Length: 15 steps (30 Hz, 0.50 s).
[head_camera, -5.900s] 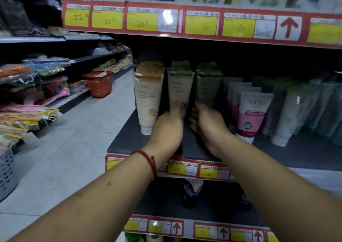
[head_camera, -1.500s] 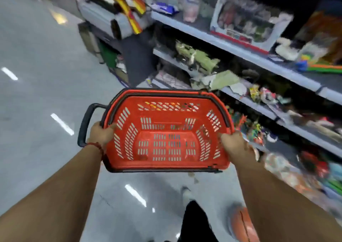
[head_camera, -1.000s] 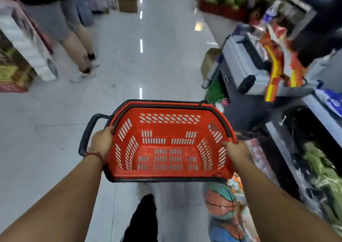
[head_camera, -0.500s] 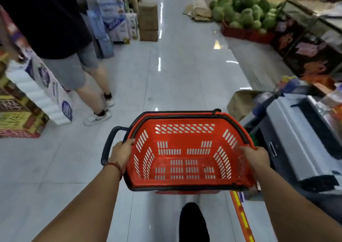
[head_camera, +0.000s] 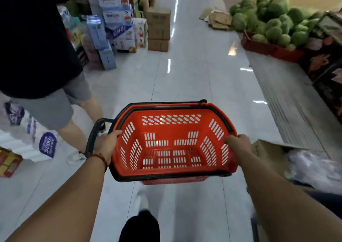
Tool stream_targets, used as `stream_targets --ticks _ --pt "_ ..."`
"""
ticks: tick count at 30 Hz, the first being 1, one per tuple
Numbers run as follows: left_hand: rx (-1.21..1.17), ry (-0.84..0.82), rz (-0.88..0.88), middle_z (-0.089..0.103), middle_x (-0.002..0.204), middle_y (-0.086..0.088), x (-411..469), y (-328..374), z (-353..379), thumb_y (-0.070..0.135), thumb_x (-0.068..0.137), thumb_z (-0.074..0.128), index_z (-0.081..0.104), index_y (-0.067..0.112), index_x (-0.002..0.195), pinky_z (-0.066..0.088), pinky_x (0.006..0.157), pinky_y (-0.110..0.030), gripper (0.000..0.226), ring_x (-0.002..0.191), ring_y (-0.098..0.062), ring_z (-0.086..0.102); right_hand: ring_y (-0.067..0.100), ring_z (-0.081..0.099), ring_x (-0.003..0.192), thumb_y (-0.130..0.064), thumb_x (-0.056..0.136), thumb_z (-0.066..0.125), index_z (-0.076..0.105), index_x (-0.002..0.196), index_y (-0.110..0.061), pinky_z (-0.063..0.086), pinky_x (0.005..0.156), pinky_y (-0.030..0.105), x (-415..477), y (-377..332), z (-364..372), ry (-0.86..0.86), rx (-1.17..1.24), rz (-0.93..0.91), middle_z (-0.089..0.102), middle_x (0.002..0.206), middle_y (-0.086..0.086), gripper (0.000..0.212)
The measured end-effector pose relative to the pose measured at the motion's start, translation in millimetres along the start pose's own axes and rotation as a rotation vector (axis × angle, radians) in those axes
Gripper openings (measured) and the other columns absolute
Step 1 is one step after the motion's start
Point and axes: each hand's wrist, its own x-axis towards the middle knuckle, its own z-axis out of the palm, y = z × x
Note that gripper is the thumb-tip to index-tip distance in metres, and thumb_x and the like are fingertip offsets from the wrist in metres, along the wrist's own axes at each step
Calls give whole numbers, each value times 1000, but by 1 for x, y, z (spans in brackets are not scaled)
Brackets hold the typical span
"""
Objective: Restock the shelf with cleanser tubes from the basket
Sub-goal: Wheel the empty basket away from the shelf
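I carry a red plastic basket (head_camera: 172,127) with black handles in front of me, over a shiny white floor. Nothing lies inside it; I see only its slotted bottom and walls. My left hand (head_camera: 107,145) grips the basket's left rim, a red cord round that wrist. My right hand (head_camera: 238,143) grips the right rim. No cleanser tubes and no cleanser shelf are in view.
A person in a black top and grey shorts (head_camera: 42,86) stands close at the left. Stacked cartons (head_camera: 159,29) and boxed goods (head_camera: 114,25) line the left of the aisle. Watermelons (head_camera: 272,23) pile up at the right. An open cardboard box (head_camera: 273,154) sits by my right arm.
I have left the cleanser shelf, picked up the red basket and turned into a wide aisle. The person at the left is now closer, and the watermelons have come nearer.
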Motion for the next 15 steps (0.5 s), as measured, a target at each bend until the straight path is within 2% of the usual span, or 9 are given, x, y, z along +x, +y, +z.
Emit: stream_targets --ticks 2,4,6,8,10,12,15 --pt "3 -12 -10 79 79 -11 67 40 25 44 81 70 76 12 94 63 79 -51 34 74 -35 76 34 71 77 -18 67 64 63 106 -3 61 66 40 57 -48 40 6 -4 -1 71 91 17 42" --pt "9 -43 13 79 80 -12 142 80 48 45 75 72 78 12 92 62 80 -54 37 74 -36 77 33 69 75 -19 68 65 64 106 -4 57 60 34 118 -92 79 17 0 0 71 90 16 40" --pt "52 -64 13 79 81 -12 210 126 70 43 69 74 79 12 93 62 79 -56 40 74 -36 77 33 70 76 -21 66 63 64 104 -6 57 63 34 167 -141 112 52 -19 16 71 89 16 41" --pt "57 -71 11 79 79 -11 266 175 88 41 67 75 78 11 95 63 75 -53 41 71 -36 77 34 70 78 -26 61 60 64 104 -8 61 72 42 207 -190 140 85 -16 32 72 89 15 46" --pt "96 -67 28 78 77 -9 311 229 105 40 67 76 78 12 95 63 74 -50 39 70 -34 76 33 69 77 -25 64 59 63 106 -8 58 69 37 241 -241 162 105 -11 40 71 90 15 45" --pt "120 -68 50 78 76 -8 351 284 122 37 71 76 77 13 94 63 74 -48 34 70 -33 76 30 66 75 -21 71 60 64 108 -8 48 60 28 267 -291 183 111 7 46 70 92 15 40" --pt "134 -98 50 78 78 -10 417 353 156 31 74 75 75 11 101 64 67 -45 34 69 -33 77 31 67 77 -21 65 60 66 107 -7 50 64 31 329 -349 215 125 35 76 71 92 15 45"
